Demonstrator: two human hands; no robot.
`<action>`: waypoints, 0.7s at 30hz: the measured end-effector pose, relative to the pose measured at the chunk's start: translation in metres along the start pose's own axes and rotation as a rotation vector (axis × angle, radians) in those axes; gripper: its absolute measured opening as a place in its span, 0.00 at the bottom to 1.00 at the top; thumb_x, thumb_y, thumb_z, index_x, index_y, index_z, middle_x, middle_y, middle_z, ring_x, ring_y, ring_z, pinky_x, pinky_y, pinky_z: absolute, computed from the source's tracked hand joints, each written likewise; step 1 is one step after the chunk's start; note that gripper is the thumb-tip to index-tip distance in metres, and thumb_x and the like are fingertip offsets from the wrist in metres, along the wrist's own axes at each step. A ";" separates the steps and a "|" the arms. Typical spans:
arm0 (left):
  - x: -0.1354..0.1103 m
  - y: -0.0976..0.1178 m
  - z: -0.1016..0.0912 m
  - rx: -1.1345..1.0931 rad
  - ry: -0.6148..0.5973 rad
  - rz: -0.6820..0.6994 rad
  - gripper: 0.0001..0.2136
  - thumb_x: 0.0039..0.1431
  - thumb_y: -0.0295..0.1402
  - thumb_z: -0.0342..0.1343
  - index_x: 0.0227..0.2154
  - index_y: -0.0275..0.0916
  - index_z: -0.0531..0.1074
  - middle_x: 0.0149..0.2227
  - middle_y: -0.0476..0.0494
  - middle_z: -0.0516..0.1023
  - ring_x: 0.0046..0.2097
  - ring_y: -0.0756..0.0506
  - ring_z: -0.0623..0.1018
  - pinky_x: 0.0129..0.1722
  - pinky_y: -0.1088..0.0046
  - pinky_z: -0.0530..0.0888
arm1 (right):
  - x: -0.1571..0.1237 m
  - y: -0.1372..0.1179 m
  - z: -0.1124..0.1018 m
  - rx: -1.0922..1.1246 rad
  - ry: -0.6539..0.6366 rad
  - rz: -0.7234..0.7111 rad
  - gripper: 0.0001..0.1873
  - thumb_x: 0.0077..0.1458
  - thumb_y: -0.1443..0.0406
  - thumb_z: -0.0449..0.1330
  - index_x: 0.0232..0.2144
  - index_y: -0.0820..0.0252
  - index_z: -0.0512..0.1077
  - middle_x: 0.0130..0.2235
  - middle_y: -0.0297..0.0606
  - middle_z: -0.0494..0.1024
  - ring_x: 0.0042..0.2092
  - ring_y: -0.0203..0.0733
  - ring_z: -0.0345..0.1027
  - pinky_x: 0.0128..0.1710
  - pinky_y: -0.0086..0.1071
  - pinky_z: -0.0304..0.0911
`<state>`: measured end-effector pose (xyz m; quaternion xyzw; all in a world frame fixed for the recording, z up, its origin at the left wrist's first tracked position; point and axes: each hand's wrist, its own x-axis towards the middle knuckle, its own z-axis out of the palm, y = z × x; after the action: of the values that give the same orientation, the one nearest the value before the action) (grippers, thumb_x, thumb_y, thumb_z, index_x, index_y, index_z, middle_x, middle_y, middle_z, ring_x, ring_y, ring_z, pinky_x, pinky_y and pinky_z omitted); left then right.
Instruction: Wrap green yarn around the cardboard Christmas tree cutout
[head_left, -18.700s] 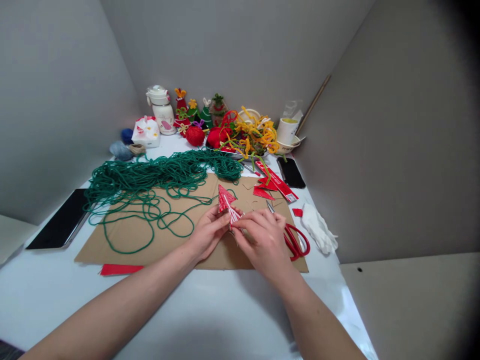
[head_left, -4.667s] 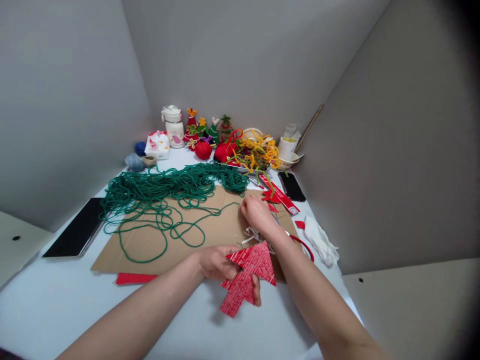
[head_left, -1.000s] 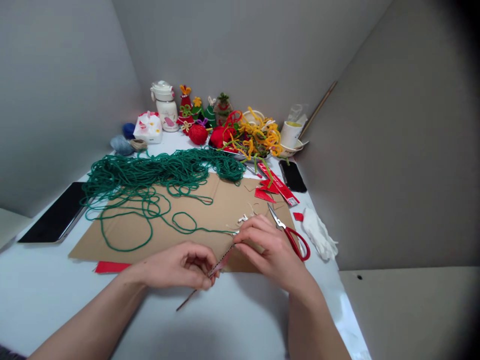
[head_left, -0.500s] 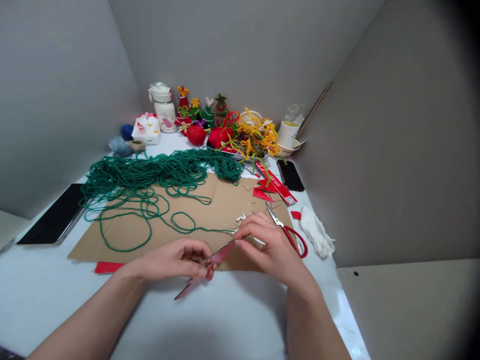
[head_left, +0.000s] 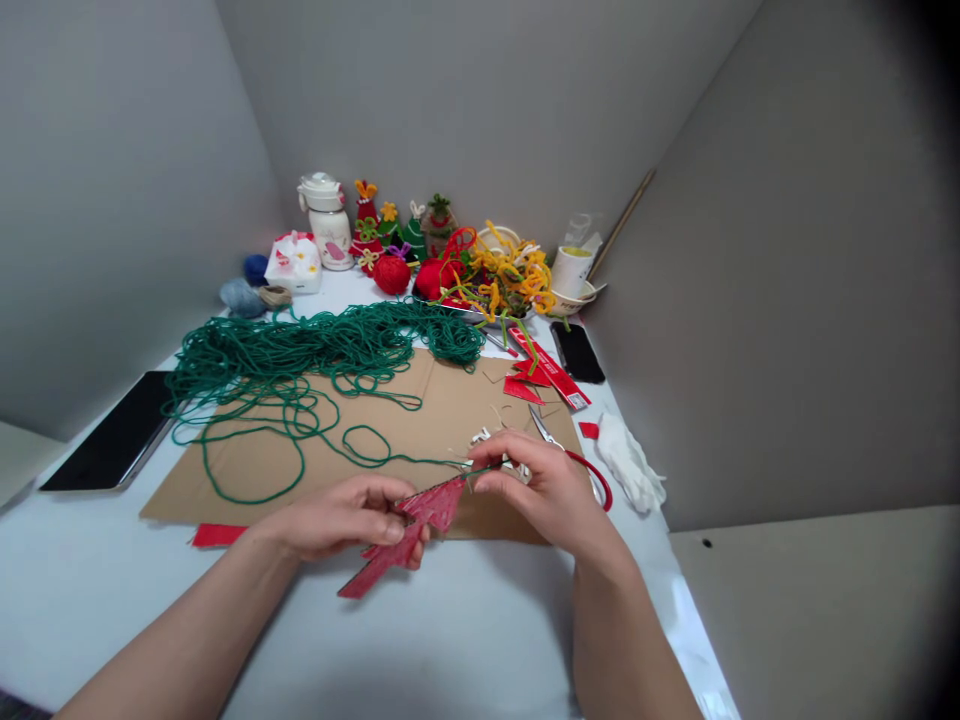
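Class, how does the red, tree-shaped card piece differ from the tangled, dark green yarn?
Shape: the flat, red, tree-shaped card piece has jagged edges; the tangled, dark green yarn lies in loose loops.
Size: the card piece is much smaller than the spread of yarn.
Pose: the card piece is tilted in the left hand; most yarn lies down.
Shared: both meet a hand, since the right hand pinches a yarn strand.

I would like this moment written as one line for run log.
Left hand: holding red tree-shaped cutout | Right hand: pinching green yarn near cutout's tip | Scissors: lying beside right hand, partly hidden
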<state>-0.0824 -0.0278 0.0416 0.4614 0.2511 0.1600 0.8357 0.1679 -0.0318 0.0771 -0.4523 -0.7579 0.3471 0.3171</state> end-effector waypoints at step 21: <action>-0.003 -0.013 -0.003 -0.313 -0.098 -0.003 0.15 0.45 0.29 0.59 0.38 0.31 0.74 0.33 0.37 0.79 0.33 0.41 0.79 0.37 0.60 0.74 | 0.005 -0.002 0.011 0.096 -0.103 -0.122 0.06 0.57 0.70 0.55 0.34 0.59 0.72 0.33 0.36 0.73 0.37 0.36 0.66 0.38 0.30 0.60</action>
<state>-0.0867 -0.0339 0.0299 0.3323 0.1828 0.1734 0.9089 0.1562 -0.0302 0.0737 -0.3713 -0.7818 0.3859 0.3195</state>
